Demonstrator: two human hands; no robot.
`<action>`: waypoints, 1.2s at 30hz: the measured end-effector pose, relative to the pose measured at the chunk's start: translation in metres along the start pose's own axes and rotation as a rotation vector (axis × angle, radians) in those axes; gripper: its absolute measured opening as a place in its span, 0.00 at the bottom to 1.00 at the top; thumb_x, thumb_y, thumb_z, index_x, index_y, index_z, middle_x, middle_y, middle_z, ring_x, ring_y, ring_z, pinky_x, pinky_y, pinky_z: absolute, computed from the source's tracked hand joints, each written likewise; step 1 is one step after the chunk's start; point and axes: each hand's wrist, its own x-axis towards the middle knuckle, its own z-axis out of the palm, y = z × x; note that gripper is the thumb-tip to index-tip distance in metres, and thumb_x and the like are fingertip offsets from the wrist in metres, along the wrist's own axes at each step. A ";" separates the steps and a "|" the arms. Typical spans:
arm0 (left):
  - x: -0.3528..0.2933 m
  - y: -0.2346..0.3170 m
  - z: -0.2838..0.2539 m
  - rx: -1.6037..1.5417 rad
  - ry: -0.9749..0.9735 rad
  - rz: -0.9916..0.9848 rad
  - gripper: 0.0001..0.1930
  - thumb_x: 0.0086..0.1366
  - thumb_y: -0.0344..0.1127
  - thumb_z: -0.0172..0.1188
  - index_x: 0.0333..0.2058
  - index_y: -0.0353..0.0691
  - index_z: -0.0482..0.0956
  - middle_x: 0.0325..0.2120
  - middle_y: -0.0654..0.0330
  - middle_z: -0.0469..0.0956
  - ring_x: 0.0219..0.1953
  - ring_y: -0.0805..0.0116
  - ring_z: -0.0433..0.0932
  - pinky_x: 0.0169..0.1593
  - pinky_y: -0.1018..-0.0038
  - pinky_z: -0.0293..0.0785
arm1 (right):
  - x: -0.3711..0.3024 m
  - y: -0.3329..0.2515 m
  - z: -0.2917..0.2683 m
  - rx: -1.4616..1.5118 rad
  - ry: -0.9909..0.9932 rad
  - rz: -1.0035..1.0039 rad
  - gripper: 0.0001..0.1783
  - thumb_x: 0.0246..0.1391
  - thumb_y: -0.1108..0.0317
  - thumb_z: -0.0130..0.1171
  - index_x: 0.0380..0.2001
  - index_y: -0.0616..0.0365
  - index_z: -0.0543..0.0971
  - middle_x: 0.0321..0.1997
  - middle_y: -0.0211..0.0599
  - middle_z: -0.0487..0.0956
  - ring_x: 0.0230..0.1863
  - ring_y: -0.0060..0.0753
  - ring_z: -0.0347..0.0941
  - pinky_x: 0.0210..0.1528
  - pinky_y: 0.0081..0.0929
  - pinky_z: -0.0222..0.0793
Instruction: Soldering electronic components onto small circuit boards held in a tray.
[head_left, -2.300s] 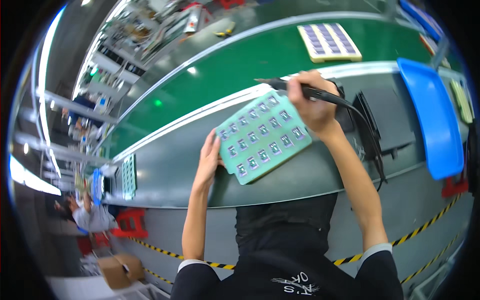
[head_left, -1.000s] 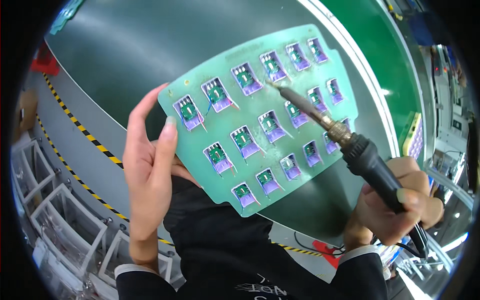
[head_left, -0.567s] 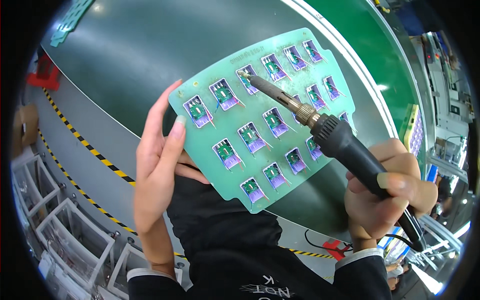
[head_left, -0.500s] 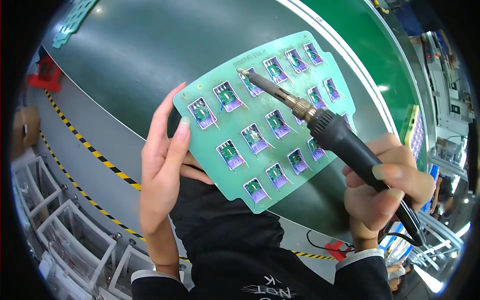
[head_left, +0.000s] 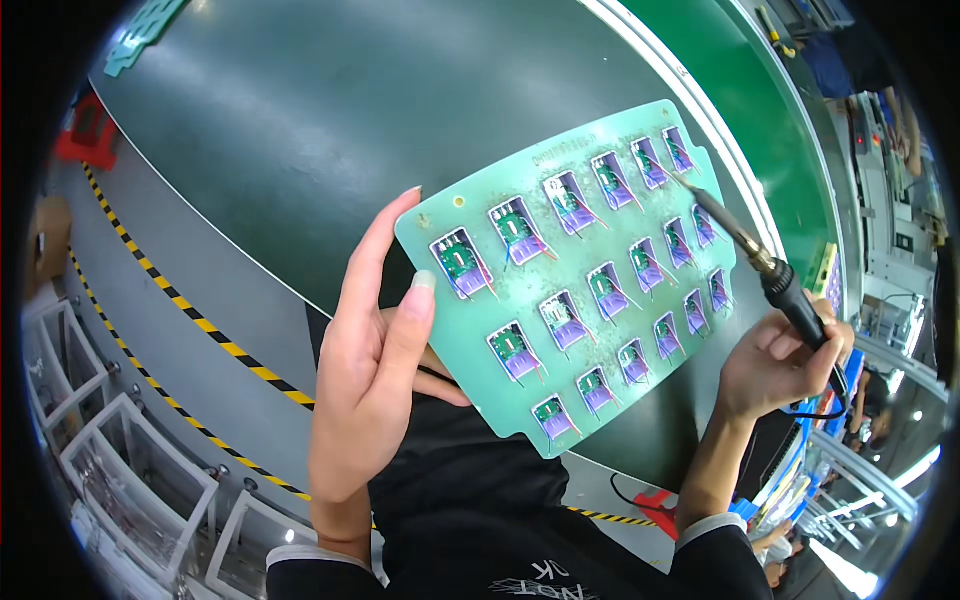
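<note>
My left hand (head_left: 375, 370) grips the left edge of a green fixture board (head_left: 590, 250), thumb on top and the other fingers along its edge and underneath. The board is held up, tilted, above the work surface. Rows of rectangular pockets hold small green circuit boards (head_left: 516, 352) in purple housings, with thin red and blue wires sticking out. My right hand (head_left: 785, 360) is closed round the black handle of a soldering iron (head_left: 800, 305). The iron's thin tip points at the board's upper right pockets; whether it touches cannot be told.
Beneath the board lies a dark green work surface (head_left: 330, 130) with a pale rail (head_left: 700, 90) on its far side. Another green board (head_left: 145, 35) rests at the far left. Grey-framed bins (head_left: 140, 470) and yellow-black floor tape (head_left: 200, 320) are at left. Other people stand at the far right.
The soldering iron has moved away from me and right, from over the middle of the board to its right end. My left hand and the board have shifted right and slightly nearer.
</note>
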 end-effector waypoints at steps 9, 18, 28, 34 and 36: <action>0.001 -0.001 0.003 -0.029 0.006 0.001 0.24 0.68 0.33 0.38 0.62 0.35 0.49 0.42 0.50 0.75 0.26 0.68 0.80 0.20 0.81 0.78 | 0.011 -0.014 0.011 -0.041 -0.183 -0.185 0.14 0.60 0.56 0.42 0.30 0.55 0.68 0.11 0.27 0.61 0.11 0.17 0.54 0.16 0.13 0.54; 0.002 0.000 0.010 0.008 0.061 0.001 0.25 0.68 0.34 0.39 0.61 0.33 0.50 0.44 0.50 0.74 0.26 0.70 0.80 0.20 0.82 0.77 | 0.020 -0.018 -0.006 0.289 -0.356 0.094 0.11 0.57 0.59 0.51 0.34 0.53 0.66 0.20 0.32 0.68 0.21 0.22 0.62 0.28 0.23 0.69; 0.002 -0.005 0.008 0.004 0.048 0.037 0.25 0.68 0.34 0.41 0.61 0.34 0.48 0.44 0.51 0.74 0.28 0.70 0.80 0.22 0.82 0.78 | 0.023 -0.021 -0.001 -0.040 -0.221 -0.033 0.13 0.53 0.60 0.54 0.31 0.53 0.63 0.16 0.29 0.63 0.14 0.22 0.58 0.15 0.17 0.56; 0.004 -0.003 0.019 0.084 0.166 0.055 0.25 0.67 0.35 0.42 0.60 0.32 0.52 0.41 0.53 0.76 0.20 0.76 0.77 0.17 0.87 0.70 | 0.018 -0.023 0.014 -0.237 -0.208 -0.236 0.11 0.54 0.60 0.50 0.25 0.52 0.64 0.10 0.21 0.57 0.11 0.14 0.49 0.17 0.16 0.46; 0.006 -0.002 0.019 0.090 0.157 0.056 0.25 0.67 0.35 0.42 0.60 0.32 0.52 0.41 0.53 0.76 0.20 0.76 0.77 0.17 0.87 0.69 | 0.018 -0.023 0.015 -0.218 -0.248 -0.243 0.09 0.53 0.61 0.51 0.26 0.52 0.65 0.11 0.22 0.58 0.11 0.15 0.50 0.17 0.16 0.47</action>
